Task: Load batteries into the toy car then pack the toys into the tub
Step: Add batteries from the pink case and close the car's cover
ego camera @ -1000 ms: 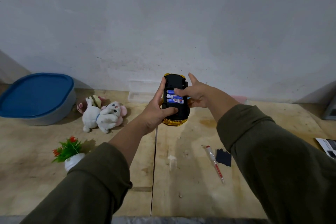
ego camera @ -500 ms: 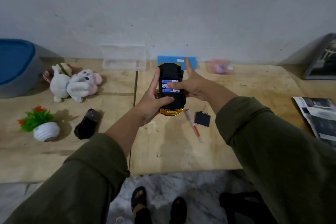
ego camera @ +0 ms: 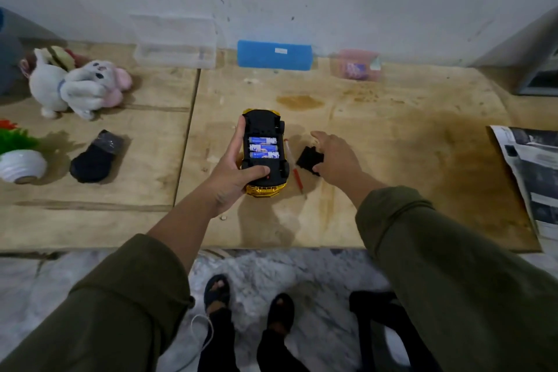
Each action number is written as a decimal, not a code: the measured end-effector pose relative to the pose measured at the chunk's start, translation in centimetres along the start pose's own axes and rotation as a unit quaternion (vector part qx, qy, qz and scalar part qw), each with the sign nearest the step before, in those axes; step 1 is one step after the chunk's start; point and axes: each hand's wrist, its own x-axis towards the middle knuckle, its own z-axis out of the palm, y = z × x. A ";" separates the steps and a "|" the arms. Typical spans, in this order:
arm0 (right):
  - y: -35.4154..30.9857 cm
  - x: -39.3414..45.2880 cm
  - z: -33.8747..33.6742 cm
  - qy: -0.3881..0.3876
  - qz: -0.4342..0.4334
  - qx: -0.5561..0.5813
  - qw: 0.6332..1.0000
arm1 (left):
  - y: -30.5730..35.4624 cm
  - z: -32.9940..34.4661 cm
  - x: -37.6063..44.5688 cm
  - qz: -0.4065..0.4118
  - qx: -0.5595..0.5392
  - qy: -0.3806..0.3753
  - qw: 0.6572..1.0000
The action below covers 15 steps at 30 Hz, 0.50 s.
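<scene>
Upturned yellow-and-black toy car [ego camera: 265, 157], three blue batteries [ego camera: 263, 147] seated, gripped in left hand [ego camera: 232, 172] above wooden table [ego camera: 392, 160]; right hand [ego camera: 335, 158] closing on flat black battery cover [ego camera: 308, 158] just right; batteries liable to spill if car tilts before capping.

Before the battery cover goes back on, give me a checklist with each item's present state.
1. Toy car held underside up in the left hand: ok.
2. Three batteries seated side by side in the open bay: ok.
3. Battery polarity: cannot tell, markings too small.
4. Right hand on the black cover: touching it on the table; lifted or not, cannot tell.
5. Screwdriver within reach, lying between car and cover: ok.
6. Cover fitted on the bay: not ok, bay open.
</scene>
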 end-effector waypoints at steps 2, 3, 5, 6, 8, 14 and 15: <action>0.1 0.3 0.3 -0.003 -0.012 0.017 1.000 | -0.1 0.1 0.0 -0.002 0.002 0.004 1.000; 0.1 0.4 0.3 -0.005 -0.015 0.020 1.000 | -0.1 0.2 0.0 -0.001 0.004 0.006 1.000; 0.2 0.7 -0.1 -0.012 0.005 0.032 0.999 | 0.1 0.3 0.0 0.000 0.006 0.008 1.000; 0.2 0.8 -0.4 -0.019 0.017 0.034 0.999 | 0.2 0.4 0.0 0.001 0.006 0.007 1.000; 0.2 0.9 -1.0 -0.036 0.021 0.028 0.999 | 0.5 0.4 0.0 0.001 0.012 0.009 1.000; -1.0 1.0 -3.9 -0.002 0.013 0.109 0.994 | 1.0 0.0 -0.1 0.000 0.025 0.014 1.000; -1.5 1.2 -5.1 0.001 0.009 0.151 0.989 | 1.2 0.0 -0.1 -0.001 0.026 0.016 1.000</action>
